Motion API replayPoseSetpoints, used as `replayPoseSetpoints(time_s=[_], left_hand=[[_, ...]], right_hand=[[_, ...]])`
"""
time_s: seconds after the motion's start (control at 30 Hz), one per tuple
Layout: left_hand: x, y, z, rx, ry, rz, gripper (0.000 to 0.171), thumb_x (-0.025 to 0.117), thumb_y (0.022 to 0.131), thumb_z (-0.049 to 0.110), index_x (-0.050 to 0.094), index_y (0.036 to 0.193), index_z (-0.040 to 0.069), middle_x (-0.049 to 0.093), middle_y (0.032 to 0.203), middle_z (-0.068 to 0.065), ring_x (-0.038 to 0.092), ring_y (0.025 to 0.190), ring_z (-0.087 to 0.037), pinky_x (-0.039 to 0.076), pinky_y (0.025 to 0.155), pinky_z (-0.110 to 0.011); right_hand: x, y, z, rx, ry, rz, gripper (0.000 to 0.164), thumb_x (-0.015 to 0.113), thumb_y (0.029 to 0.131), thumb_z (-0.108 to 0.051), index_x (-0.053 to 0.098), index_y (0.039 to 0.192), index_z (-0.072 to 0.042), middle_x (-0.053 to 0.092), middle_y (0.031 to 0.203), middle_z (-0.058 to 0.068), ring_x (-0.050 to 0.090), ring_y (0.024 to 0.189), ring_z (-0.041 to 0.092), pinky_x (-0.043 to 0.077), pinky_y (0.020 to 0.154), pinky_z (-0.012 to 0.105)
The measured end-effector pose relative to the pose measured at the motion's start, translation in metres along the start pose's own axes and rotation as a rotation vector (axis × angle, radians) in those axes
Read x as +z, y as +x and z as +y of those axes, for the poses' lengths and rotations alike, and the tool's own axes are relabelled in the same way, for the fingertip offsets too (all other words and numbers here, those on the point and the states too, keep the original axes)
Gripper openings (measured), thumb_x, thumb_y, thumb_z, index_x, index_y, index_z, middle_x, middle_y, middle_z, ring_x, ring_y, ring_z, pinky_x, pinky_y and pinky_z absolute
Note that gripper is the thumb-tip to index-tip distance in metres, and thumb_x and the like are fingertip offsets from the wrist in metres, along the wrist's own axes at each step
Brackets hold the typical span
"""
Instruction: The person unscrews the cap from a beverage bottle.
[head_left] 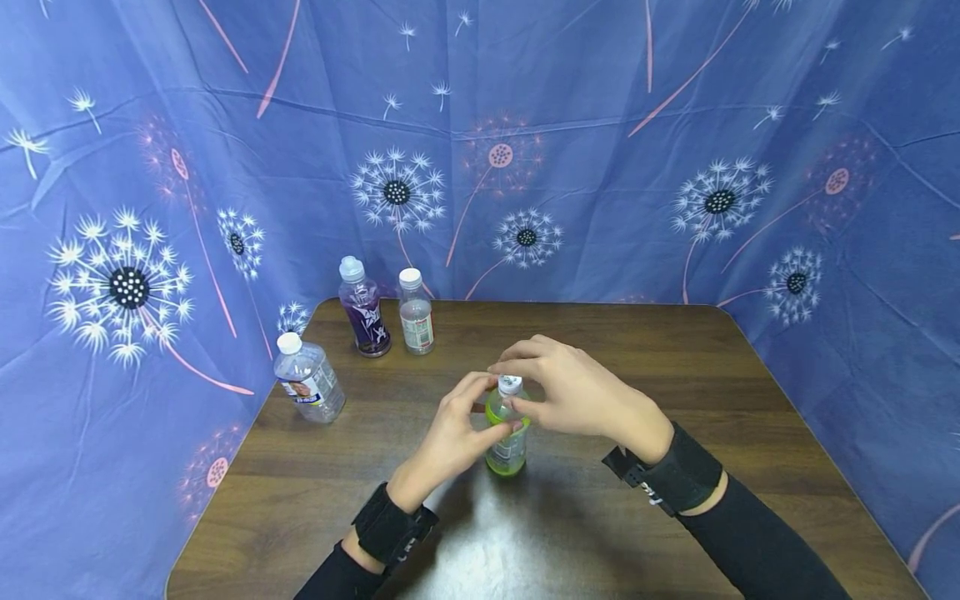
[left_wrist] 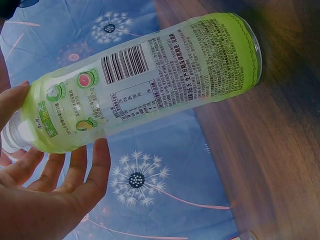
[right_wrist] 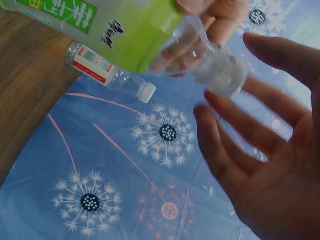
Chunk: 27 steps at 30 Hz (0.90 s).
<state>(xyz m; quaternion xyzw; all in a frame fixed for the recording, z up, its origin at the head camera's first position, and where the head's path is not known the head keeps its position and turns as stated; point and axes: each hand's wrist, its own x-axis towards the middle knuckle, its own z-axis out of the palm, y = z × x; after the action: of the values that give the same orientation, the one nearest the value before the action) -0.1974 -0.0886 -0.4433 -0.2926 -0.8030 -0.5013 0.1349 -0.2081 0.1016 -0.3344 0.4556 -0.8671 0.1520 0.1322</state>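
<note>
A clear plastic bottle with a green label [head_left: 507, 457] stands upright on the wooden table, capped in white. My left hand [head_left: 448, 429] holds it around its upper part, thumb on one side and fingers on the other, as the left wrist view shows along the bottle's label [left_wrist: 135, 75]. Around the white cap [right_wrist: 230, 76] hovers my right hand [head_left: 573, 392], its fingers spread and loosely bent. In the right wrist view a gap shows between those fingers and the cap.
At the back left stand a purple bottle [head_left: 365, 312] and a small clear bottle with a white cap [head_left: 416, 318]. A larger clear bottle [head_left: 313, 383] stands near the table's left edge. Blue dandelion-print cloth [head_left: 600, 183] surrounds the table [head_left: 660, 350].
</note>
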Motion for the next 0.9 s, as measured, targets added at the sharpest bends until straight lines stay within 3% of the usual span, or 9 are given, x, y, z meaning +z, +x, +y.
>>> replayPoseSetpoints(time_s=[0.2,0.33,0.47,0.7,0.9], left_hand=[[-0.001,0.0,0.01,0.008,-0.008,0.011,0.055,0.077,0.072,0.02,0.052,0.121,0.019,0.049,0.117,0.008,0.052,0.103,-0.011,0.051,0.074,-0.027],[-0.007,0.002,0.029,0.003,-0.034,-0.005,0.053,0.076,0.073,0.013,0.052,0.12,0.011,0.049,0.117,0.002,0.054,0.101,-0.015,0.051,0.075,-0.029],[-0.01,0.002,0.038,-0.011,-0.04,-0.016,0.052,0.075,0.074,0.012,0.052,0.121,0.011,0.048,0.118,0.003,0.053,0.102,-0.015,0.05,0.077,-0.03],[-0.009,0.002,0.035,0.01,-0.045,-0.012,0.053,0.075,0.074,0.011,0.051,0.122,0.009,0.049,0.118,0.0,0.054,0.101,-0.018,0.05,0.077,-0.03],[0.001,0.0,0.008,0.018,-0.023,-0.011,0.056,0.074,0.075,0.024,0.049,0.125,0.021,0.046,0.12,0.009,0.051,0.105,-0.009,0.05,0.077,-0.027]], right_hand=[[-0.002,-0.001,0.005,-0.099,0.085,-0.022,0.026,0.063,0.082,-0.016,0.065,0.108,-0.02,0.055,0.108,-0.011,0.047,0.101,0.004,0.043,0.082,0.023],[-0.001,-0.002,0.008,-0.109,0.11,0.004,0.025,0.064,0.081,-0.012,0.066,0.105,-0.019,0.055,0.107,-0.011,0.047,0.101,0.002,0.043,0.082,0.021],[0.0,-0.002,0.01,-0.107,0.127,0.021,0.026,0.065,0.08,-0.012,0.066,0.105,-0.018,0.055,0.106,-0.01,0.047,0.1,0.001,0.044,0.081,0.019],[0.002,-0.003,0.009,-0.087,0.116,0.03,0.024,0.066,0.081,-0.017,0.066,0.105,-0.016,0.056,0.104,-0.007,0.051,0.095,0.002,0.046,0.076,0.019],[0.002,-0.001,0.004,-0.053,0.089,0.036,0.02,0.066,0.083,-0.021,0.067,0.101,-0.014,0.055,0.096,-0.006,0.053,0.082,0.004,0.046,0.066,0.018]])
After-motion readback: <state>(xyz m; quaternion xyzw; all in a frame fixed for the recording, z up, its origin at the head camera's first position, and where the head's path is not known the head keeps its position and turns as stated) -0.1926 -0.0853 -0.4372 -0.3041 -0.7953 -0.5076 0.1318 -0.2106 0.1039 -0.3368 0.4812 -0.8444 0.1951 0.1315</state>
